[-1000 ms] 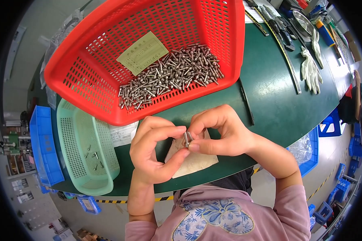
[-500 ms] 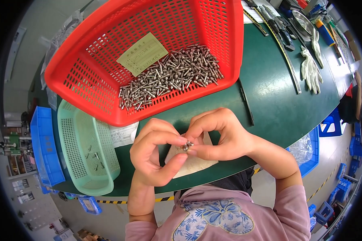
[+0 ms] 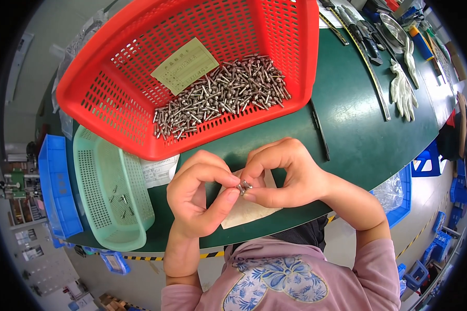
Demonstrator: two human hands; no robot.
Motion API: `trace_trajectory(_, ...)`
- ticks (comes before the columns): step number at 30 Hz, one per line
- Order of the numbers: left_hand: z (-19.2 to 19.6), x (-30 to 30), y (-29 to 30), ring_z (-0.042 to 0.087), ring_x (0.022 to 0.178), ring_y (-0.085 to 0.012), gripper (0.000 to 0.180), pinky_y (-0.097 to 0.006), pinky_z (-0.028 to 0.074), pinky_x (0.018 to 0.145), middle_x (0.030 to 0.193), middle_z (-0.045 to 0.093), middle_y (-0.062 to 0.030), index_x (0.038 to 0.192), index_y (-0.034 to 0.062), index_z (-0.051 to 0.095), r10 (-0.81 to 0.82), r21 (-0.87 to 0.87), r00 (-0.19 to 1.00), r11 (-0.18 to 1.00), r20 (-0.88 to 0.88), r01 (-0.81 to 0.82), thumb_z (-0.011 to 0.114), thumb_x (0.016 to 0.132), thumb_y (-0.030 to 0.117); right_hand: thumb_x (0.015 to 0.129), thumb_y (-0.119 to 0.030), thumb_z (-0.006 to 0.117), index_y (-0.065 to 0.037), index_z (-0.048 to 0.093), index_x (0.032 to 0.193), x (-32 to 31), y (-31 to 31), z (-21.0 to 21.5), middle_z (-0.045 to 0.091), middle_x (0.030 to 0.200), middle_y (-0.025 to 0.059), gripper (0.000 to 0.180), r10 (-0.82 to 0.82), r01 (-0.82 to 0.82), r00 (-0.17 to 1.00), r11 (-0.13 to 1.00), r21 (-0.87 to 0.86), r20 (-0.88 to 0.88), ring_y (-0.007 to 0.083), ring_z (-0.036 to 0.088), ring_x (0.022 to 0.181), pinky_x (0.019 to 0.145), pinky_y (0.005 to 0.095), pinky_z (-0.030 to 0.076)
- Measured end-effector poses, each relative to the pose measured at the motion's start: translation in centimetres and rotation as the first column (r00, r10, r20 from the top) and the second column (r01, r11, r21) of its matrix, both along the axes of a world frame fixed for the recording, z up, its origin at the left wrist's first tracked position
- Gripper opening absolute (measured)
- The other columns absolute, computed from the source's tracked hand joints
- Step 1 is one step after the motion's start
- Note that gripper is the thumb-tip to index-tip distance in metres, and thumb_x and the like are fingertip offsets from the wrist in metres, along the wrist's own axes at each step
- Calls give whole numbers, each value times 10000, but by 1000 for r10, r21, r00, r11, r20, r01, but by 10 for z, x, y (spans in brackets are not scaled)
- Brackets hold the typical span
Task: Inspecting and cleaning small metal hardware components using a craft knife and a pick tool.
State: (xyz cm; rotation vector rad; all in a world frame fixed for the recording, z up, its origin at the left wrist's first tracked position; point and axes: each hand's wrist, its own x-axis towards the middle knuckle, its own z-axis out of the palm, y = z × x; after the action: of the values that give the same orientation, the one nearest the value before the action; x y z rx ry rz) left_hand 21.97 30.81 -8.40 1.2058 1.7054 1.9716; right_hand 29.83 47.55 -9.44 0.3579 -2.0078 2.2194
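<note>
A small shiny metal part (image 3: 245,186), mostly covered by fingertips, is held between my two hands over the near edge of the table. My left hand (image 3: 200,194) pinches its left side between thumb and index finger. From the other side, the thumb and index finger of my right hand (image 3: 288,176) grip it too. Whether it is one piece or two is too small to tell. Beneath the hands lies a beige sheet (image 3: 249,212). Beyond them, a large red basket (image 3: 104,116) holds a heap of similar metal pins (image 3: 223,93) and a yellowish paper card (image 3: 185,66).
Left of my hands stands a pale green basket (image 3: 148,207) with several pins in it, beside a blue bin (image 3: 59,186). A printed paper (image 3: 160,172) lies partly under the red basket. On the right are a thin black rod (image 3: 320,129), a metal ruler (image 3: 368,67) and white gloves (image 3: 402,93).
My left thumb has moved up and now presses closer to the metal part, narrowing the gap to the index finger. The part has turned slightly between the fingertips. My right hand has barely moved.
</note>
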Motion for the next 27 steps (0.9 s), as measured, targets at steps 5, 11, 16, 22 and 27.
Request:
trace_trajectory(5,-1,0,0,527,694,-152,138,-239,419,617,781,553,-99,816,-19,595,-1,1,999,1000,36,1,643,687,-35,724,-44,673,13,621,755,1,1,0,586,641,23,82,13,-12,999,1000,-26,30,68,540,580,520,228,449)
trace_trajectory(11,-2,1,0,526,701,-151,145,-238,418,621,785,552,-99,820,-18,594,1,-1,998,1000,63,-1,662,692,-17,699,-20,679,4,635,765,2,3,1,610,682,55,83,71,-63,991,996,-68,117,105,553,602,610,253,460)
trace_trajectory(16,-3,0,-1,525,702,-151,149,-239,418,622,786,553,-99,822,-17,593,0,-8,998,1000,63,1,667,693,-12,756,-53,662,4,624,725,2,1,0,598,650,-2,75,167,-118,968,962,-244,187,31,525,601,523,203,426)
trace_trajectory(22,-3,0,-2,528,702,-158,179,-238,419,624,802,552,-99,831,-16,595,-9,-13,998,1000,70,10,674,670,-23,783,-53,645,16,619,752,2,0,2,604,655,28,80,292,-155,919,883,-442,263,48,547,607,524,201,431)
trace_trajectory(27,3,1,1,544,711,-172,340,-256,416,601,853,545,-71,898,76,679,186,-82,831,960,-524,-267,652,593,-71,788,-49,638,25,615,754,1,5,6,603,654,43,85,348,-158,871,866,-474,346,63,554,593,527,207,444)
